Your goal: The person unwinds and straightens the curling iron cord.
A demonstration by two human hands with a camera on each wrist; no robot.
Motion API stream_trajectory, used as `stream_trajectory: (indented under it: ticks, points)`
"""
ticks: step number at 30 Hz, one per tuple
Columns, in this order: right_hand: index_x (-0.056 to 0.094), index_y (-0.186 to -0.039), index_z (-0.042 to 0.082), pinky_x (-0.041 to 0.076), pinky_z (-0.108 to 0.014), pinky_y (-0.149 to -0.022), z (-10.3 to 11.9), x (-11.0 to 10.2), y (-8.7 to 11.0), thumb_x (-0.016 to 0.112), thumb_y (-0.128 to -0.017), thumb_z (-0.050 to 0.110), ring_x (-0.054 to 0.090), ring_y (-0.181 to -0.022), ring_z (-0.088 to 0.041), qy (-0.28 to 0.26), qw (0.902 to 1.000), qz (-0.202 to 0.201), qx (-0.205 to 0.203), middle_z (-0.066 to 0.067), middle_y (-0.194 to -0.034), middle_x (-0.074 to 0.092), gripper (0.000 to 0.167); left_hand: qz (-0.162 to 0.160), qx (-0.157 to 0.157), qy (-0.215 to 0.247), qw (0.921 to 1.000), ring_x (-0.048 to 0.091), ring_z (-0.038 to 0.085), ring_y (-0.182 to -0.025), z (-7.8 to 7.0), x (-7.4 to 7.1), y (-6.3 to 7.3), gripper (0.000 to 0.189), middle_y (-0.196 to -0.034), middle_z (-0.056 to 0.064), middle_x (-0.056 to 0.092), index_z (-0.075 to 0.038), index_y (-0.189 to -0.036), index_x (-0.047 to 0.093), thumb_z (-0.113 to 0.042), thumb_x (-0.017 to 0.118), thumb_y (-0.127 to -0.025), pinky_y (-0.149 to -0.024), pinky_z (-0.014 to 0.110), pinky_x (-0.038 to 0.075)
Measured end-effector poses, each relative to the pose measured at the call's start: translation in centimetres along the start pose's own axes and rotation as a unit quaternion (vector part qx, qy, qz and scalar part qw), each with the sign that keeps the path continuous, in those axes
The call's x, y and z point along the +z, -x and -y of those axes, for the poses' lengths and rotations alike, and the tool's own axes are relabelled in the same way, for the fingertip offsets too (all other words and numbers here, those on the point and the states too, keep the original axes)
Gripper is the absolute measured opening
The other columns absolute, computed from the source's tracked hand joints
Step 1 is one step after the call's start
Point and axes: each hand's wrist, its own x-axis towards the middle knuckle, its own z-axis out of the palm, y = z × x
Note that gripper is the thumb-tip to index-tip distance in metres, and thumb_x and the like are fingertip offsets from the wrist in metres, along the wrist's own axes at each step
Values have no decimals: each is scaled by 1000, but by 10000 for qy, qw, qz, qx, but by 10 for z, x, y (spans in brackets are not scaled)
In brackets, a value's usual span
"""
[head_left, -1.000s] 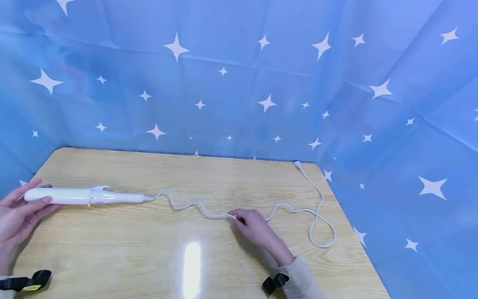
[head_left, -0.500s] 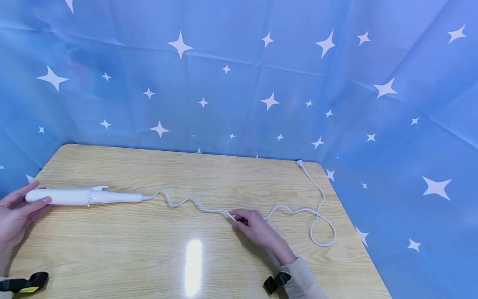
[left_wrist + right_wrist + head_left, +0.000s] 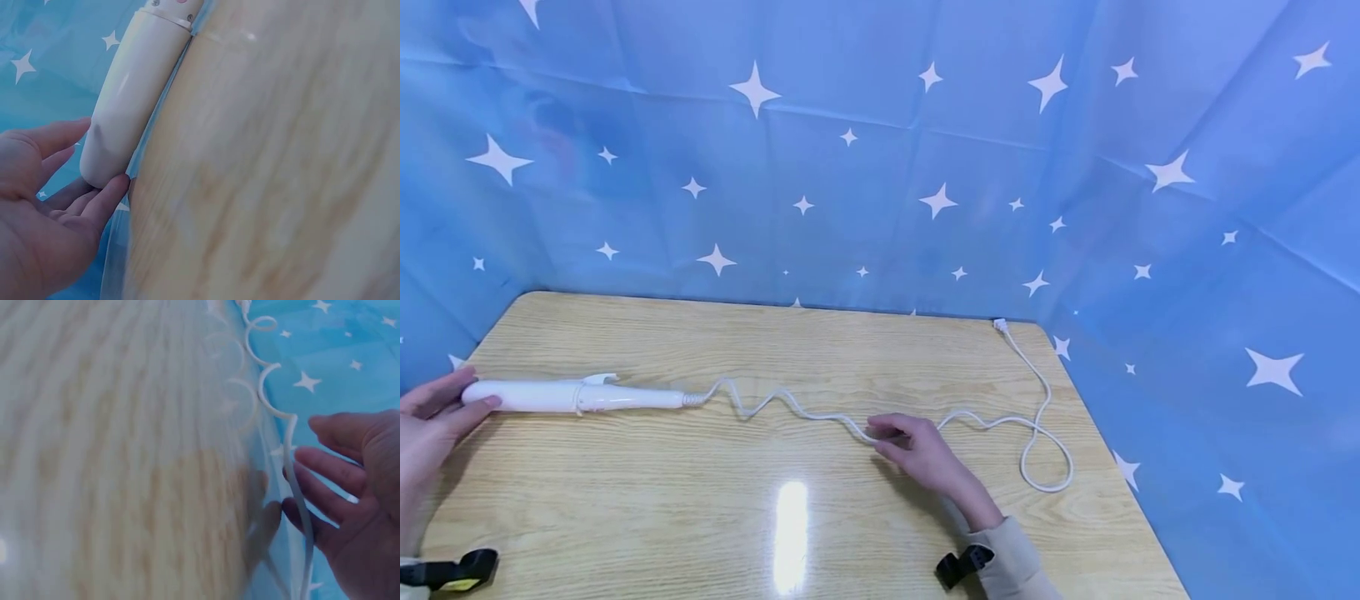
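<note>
A white curling iron [image 3: 632,399] with a small lever lies along the table's left side. Its wide rounded end, in the left wrist view a smooth white barrel [image 3: 134,94], points at my left hand [image 3: 433,425]. That hand's loosely spread thumb and fingers lie around the rounded tip, touching it lightly without wrapping it. A wavy white cord [image 3: 767,406] runs rightward from the handle. Over the cord is my right hand [image 3: 925,454], fingers loose and apart; in the right wrist view the cord passes by the fingertips [image 3: 290,509], not pinched.
The wooden table [image 3: 700,500] carries a bright light reflection. The cord crosses itself in a loop [image 3: 1070,471] at the right and ends in a plug [image 3: 999,326] at the far right corner. A blue star-patterned curtain [image 3: 850,167] surrounds the table's back and right sides.
The left hand's grip on the iron's tip has loosened, with the hand slightly farther left of it. The right hand's fingers have spread from the cord, and it has shifted a little right.
</note>
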Motion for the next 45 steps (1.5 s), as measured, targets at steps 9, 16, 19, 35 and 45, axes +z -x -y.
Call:
stream_trajectory:
  ticks: [9,16,19,35,45]
  points:
    - [66,-131,-2,54,-56,-100,-7,-28,17,74,-92,0,67,-113,-37,362,9980,-511,39,-20,-120,71,40,154,588,-1053,9926,29,2,-145,-3,6,7,58,-164,4,29,-9,-158,36,-11,57,-104,-104,1,31]
    - [66,-129,-4,53,-60,-98,-19,-65,37,73,-92,-3,67,-109,-38,665,9924,-1034,44,-22,-120,70,38,-186,390,-1385,9894,18,39,-152,-26,12,14,70,-166,26,18,-3,-162,20,-3,55,-102,-126,38,20]
    - [66,-128,-5,55,-56,-97,-24,-83,46,72,-93,-2,68,-108,-37,664,9898,-1237,219,-23,-120,70,35,-307,411,-1442,9882,19,37,-152,-32,14,16,70,-165,26,19,-3,-162,20,0,55,-101,-127,40,20]
    - [64,-131,-8,53,-10,-79,-73,-164,86,63,-104,14,60,-95,9,380,9621,-2227,1526,-30,-125,65,35,745,2196,-940,9682,41,-19,-122,-67,31,67,51,-141,-25,45,-1,-147,54,3,65,-97,-89,-4,37]
    - [70,-123,-5,49,-14,-69,-99,-172,107,67,-102,19,58,-86,1,1127,9284,-2624,2376,-19,-110,73,32,886,3349,-2274,9101,49,-15,-112,-76,44,79,40,-122,29,68,2,-121,71,3,81,-82,-69,2,32]
